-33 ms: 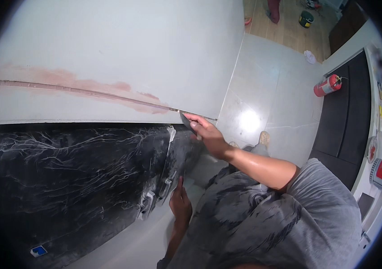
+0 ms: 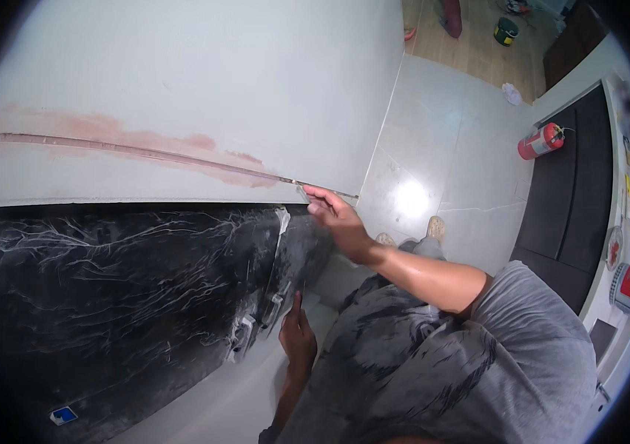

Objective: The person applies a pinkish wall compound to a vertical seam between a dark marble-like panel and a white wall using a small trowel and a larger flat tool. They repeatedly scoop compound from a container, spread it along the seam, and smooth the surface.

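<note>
Here, blade (image 2: pixel 302 194) — in right hand (image 2: pixel 337 222), beside wall groove (image 2: pixel 137 152), left hand (image 2: pixel 298 339) apart

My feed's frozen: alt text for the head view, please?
The right hand holds a thin blade at a groove in a white wall with pinkish smears; the left hand is lower, near a black, white-veined panel.

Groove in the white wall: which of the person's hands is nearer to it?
Right. The right hand is close to the right end of the groove. The left hand is farther off, lower in the view, near the right edge of the black marbled panel.
</note>
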`<state>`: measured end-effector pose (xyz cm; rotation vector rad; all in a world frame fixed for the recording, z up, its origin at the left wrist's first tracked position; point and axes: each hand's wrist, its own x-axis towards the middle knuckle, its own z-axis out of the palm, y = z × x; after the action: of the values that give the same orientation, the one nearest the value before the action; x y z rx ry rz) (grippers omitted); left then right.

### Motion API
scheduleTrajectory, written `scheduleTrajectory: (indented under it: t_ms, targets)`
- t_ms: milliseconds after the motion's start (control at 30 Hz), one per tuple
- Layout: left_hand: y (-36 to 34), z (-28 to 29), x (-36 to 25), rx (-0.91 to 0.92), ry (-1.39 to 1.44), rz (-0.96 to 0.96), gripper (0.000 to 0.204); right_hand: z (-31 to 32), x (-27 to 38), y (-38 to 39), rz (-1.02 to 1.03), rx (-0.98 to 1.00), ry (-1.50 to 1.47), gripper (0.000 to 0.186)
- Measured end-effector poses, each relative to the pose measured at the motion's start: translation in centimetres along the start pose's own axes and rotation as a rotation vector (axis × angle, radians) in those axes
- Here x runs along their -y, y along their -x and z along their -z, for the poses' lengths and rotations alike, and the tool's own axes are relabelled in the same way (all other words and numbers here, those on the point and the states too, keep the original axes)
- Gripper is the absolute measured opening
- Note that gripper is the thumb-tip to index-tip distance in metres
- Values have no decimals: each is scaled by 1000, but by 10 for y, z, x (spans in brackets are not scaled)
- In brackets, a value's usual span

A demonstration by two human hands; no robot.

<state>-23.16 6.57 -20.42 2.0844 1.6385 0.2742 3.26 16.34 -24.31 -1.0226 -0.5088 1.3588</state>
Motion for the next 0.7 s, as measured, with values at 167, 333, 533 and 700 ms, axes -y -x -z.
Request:
scheduleTrajectory:
  t_ms: [167,333,533,700]
  targets:
    - [9,-2,5,-32,-2,20,47,-31,-34,-16,308,-231,190,48]
    - [17,-4,19,-2,-6,88,46,-52,-44,-30,403,-313,299,48]
    - [21,2,29,22,47,153,42,-64,-47,-38,399,-343,307,50]
    - [19,8,34,53,17,185,42,-77,-55,-42,331,-378,241,52]
